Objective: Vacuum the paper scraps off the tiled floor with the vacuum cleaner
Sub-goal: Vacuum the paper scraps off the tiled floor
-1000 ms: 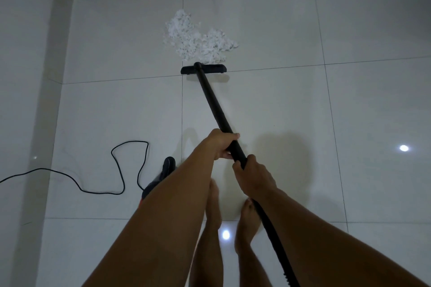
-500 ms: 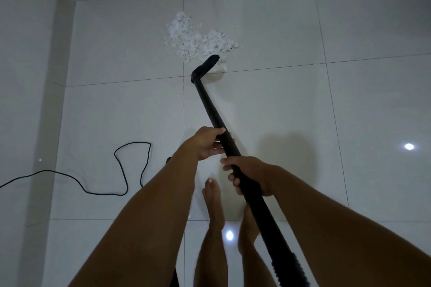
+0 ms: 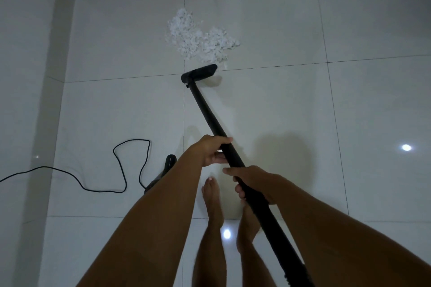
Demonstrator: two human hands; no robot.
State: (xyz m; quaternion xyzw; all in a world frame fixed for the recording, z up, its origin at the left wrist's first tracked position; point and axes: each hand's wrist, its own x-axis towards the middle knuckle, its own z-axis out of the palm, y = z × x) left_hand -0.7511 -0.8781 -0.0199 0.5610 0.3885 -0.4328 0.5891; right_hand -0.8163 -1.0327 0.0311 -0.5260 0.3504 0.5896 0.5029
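The cord [image 3: 121, 170] lay looped at left, a likely snag, while the paper scraps [image 3: 203, 37] sat heaped just beyond the angled nozzle [image 3: 199, 73], which might scatter them, the left hand [image 3: 213, 150] and right hand [image 3: 253, 184] each with grip clamped round the wand [image 3: 205, 109].

Black cord [image 3: 121, 165] looped left; wall [image 3: 25, 77] beyond

Glossy white tiled floor [image 3: 279, 105], heap of paper scraps [image 3: 198, 37], looped black cord [image 3: 135, 140], two bare feet [image 3: 211, 198]
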